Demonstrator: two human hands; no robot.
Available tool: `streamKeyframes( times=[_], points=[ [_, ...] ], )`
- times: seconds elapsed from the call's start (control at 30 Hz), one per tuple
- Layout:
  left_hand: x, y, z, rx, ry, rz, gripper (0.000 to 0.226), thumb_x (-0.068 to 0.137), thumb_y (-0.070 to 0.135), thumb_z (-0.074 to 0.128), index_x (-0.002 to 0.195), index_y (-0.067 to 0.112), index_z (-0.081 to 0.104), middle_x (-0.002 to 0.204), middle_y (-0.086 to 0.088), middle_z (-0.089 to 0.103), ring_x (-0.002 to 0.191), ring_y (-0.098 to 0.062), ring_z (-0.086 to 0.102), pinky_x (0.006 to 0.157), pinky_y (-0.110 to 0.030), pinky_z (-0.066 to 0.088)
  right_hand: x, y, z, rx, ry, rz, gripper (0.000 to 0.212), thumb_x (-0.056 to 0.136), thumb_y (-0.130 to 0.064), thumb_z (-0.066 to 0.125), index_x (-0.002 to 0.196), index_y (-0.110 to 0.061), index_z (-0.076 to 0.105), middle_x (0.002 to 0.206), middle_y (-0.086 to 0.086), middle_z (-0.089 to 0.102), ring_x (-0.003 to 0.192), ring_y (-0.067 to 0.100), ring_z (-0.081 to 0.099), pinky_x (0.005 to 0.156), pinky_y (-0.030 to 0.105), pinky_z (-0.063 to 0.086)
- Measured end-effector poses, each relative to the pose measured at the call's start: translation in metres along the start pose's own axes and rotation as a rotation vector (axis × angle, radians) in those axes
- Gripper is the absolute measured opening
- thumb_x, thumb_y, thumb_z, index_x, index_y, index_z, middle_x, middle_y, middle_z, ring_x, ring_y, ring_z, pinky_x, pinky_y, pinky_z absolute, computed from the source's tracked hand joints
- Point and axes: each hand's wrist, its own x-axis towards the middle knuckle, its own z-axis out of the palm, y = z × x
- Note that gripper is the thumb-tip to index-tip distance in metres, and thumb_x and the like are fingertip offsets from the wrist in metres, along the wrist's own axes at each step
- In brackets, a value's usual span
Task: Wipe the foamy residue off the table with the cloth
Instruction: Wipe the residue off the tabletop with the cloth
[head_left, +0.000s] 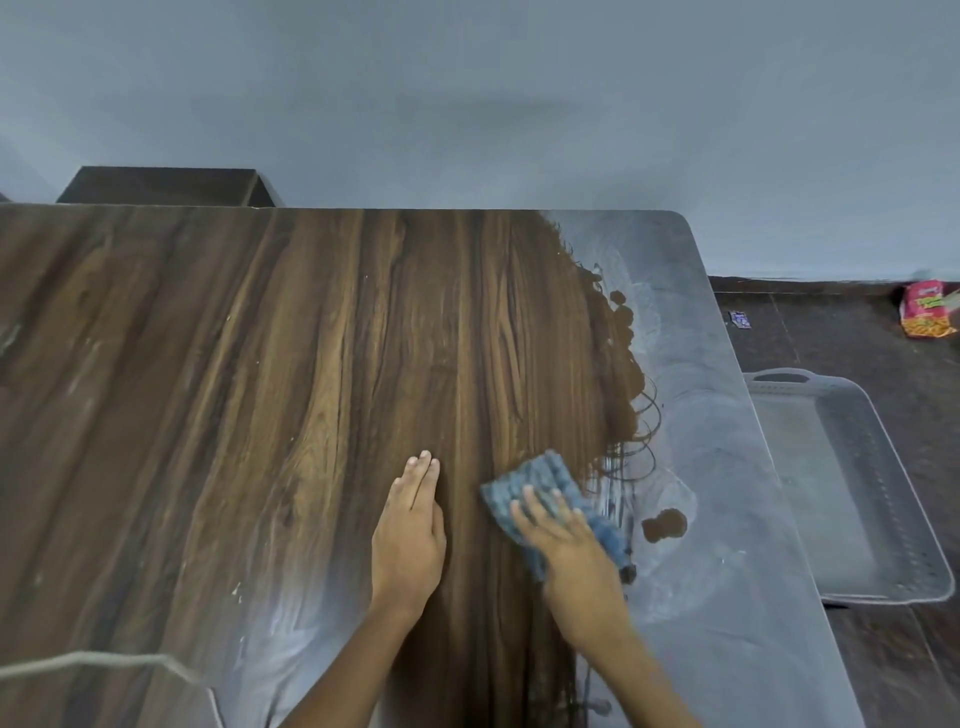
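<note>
A grey-blue wall (467, 93) backs the wood-grain table (260, 364), foamy residue (717, 467) whitening its right side beside a grey tray (883, 519) and snack packet (927, 309), lettering unreadable, on the floor, while the left hand (410, 530) lies flat, holding nothing, and the right hand (566, 551) presses spread fingers on the blue cloth (540, 480) at the foam's edge.

Crumpled blue cloth (550, 506) on wooden table (260, 364), beside white foam (717, 467)

The right hand (566, 540) hides part of the cloth (540, 483).

Head view, looking down, close over table (208, 364)
</note>
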Motion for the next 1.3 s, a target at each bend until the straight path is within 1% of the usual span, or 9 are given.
streamKeyframes(
  times=[0.1, 0.23, 0.33, 0.5, 0.67, 0.8, 1.03, 1.2, 1.3],
  points=[
    [-0.020, -0.002, -0.001, 0.010, 0.017, -0.019, 0.045, 0.088, -0.003, 0.053, 0.132, 0.007, 0.049, 0.138, -0.003, 0.048, 0.132, -0.016, 0.038, 0.108, -0.035, 0.031, 0.027, 0.033, -0.022, 0.010, 0.139, 0.183, 0.068, 0.089, 0.008, 0.046, 0.143, -0.028, 0.027, 0.152, -0.011, 0.017, 0.145, 0.015, 0.009, 0.117, 0.028, 0.005],
    [-0.033, -0.001, -0.001, 0.006, 0.014, -0.055, 0.045, 0.089, -0.002, 0.049, 0.133, 0.007, 0.047, 0.140, -0.002, 0.046, 0.133, -0.011, 0.032, 0.110, -0.031, 0.027, 0.090, 0.029, -0.026, -0.110, 0.101, 0.193, 0.064, 0.092, 0.003, 0.042, 0.147, -0.023, 0.022, 0.157, -0.001, 0.010, 0.145, 0.023, 0.004, 0.119, 0.040, 0.011],
    [-0.043, 0.001, -0.003, 0.007, 0.021, -0.070, 0.045, 0.091, -0.001, 0.046, 0.135, 0.008, 0.044, 0.143, -0.002, 0.042, 0.135, -0.009, 0.027, 0.111, -0.028, 0.021, 0.068, -0.007, -0.002, -0.096, 0.028, 0.018, 0.073, 0.088, 0.009, 0.042, 0.147, -0.028, 0.020, 0.157, -0.004, 0.008, 0.145, 0.021, 0.002, 0.118, 0.039, 0.007],
    [-0.060, -0.003, -0.004, 0.006, 0.022, -0.066, 0.046, 0.090, -0.002, 0.046, 0.135, 0.004, 0.044, 0.143, -0.006, 0.042, 0.136, -0.015, 0.030, 0.112, -0.029, 0.020, -0.048, -0.011, 0.005, -0.030, -0.196, -0.255, 0.072, 0.088, 0.007, 0.043, 0.146, -0.026, 0.020, 0.151, -0.013, 0.004, 0.137, 0.009, -0.013, 0.109, 0.026, -0.021],
    [-0.080, -0.005, -0.008, -0.002, 0.002, -0.061, 0.043, 0.094, 0.003, 0.040, 0.137, 0.007, 0.042, 0.146, -0.003, 0.038, 0.138, -0.013, 0.026, 0.113, -0.026, 0.015, -0.047, 0.036, -0.025, -0.021, -0.045, -0.022, 0.067, 0.089, 0.007, 0.045, 0.144, -0.025, 0.023, 0.150, -0.013, 0.010, 0.141, 0.008, 0.001, 0.114, 0.021, -0.006],
    [-0.094, -0.010, -0.011, -0.001, -0.001, -0.031, 0.042, 0.094, 0.003, 0.042, 0.136, 0.007, 0.043, 0.145, -0.004, 0.040, 0.137, -0.015, 0.029, 0.113, -0.029, 0.019, 0.010, 0.028, -0.008, -0.103, 0.057, 0.015, 0.057, 0.092, 0.002, 0.040, 0.145, -0.018, 0.030, 0.155, 0.006, 0.021, 0.144, 0.027, 0.012, 0.119, 0.038, 0.010],
    [-0.120, -0.023, -0.017, 0.001, -0.019, 0.048, 0.043, 0.090, 0.000, 0.049, 0.133, 0.004, 0.047, 0.141, -0.008, 0.045, 0.133, -0.022, 0.038, 0.110, -0.034, 0.030, -0.073, -0.027, 0.036, -0.042, -0.166, -0.299, 0.060, 0.086, 0.008, 0.047, 0.140, -0.017, 0.040, 0.152, 0.004, 0.027, 0.144, 0.027, 0.014, 0.114, 0.031, -0.003],
    [-0.142, -0.035, -0.023, 0.007, -0.042, 0.074, 0.040, 0.093, 0.002, 0.046, 0.133, 0.005, 0.047, 0.142, -0.006, 0.044, 0.134, -0.019, 0.036, 0.111, -0.035, 0.030, -0.119, 0.009, 0.008, -0.024, -0.156, -0.109, 0.076, 0.082, 0.011, 0.049, 0.140, -0.030, 0.025, 0.148, -0.015, 0.015, 0.144, 0.012, 0.007, 0.119, 0.032, 0.005],
    [-0.155, -0.041, -0.027, 0.008, -0.043, 0.083, 0.040, 0.093, 0.003, 0.046, 0.133, 0.005, 0.047, 0.142, -0.006, 0.044, 0.134, -0.018, 0.036, 0.110, -0.034, 0.030, -0.096, 0.009, -0.001, -0.080, -0.063, -0.003, 0.069, 0.086, 0.011, 0.046, 0.144, -0.022, 0.028, 0.153, -0.006, 0.017, 0.145, 0.018, 0.011, 0.118, 0.027, 0.001]
  ],
)
